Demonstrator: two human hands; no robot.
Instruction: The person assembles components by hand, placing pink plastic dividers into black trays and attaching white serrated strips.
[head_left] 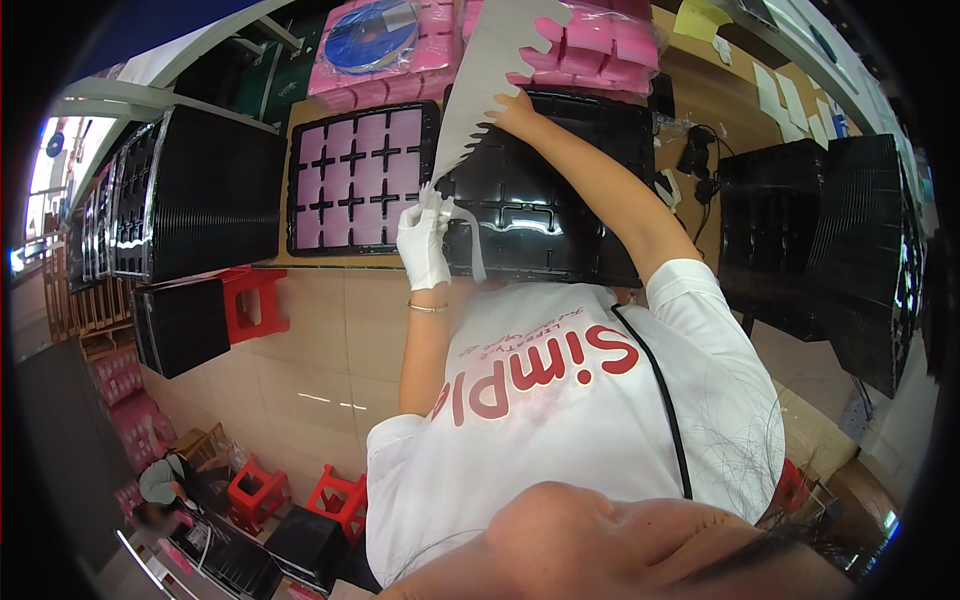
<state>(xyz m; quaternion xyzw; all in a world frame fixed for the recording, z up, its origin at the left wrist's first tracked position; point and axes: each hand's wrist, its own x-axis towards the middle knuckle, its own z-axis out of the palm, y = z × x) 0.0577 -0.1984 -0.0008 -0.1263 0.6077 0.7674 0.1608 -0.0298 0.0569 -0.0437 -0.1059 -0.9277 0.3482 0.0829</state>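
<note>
A long pale sheet (490, 70) with notched, tooth-like edges hangs slanting above the work surface. My left hand (424, 246), in a white glove, pinches its narrow lower end. A thin whitish strip (472, 238) curls down beside that hand. Bare-skinned, my right hand (514, 112) reaches up to the sheet's notched right edge with its fingers closed there; the fingertips are partly hidden. Beneath my right arm lies a glossy black plastic tray (590, 205). Left of the sheet, another black tray (434, 140) frames pink-lilac pieces (370, 135) between cross-shaped dividers.
Wrapped pink foam blocks (600, 60) and a blue reel (370, 38) sit at the back. Stacked black trays (215, 190) rise at the left, with more stacks (770, 230) at the right. A red stool (255, 305) stands below left. Another person (165, 482) is at lower left.
</note>
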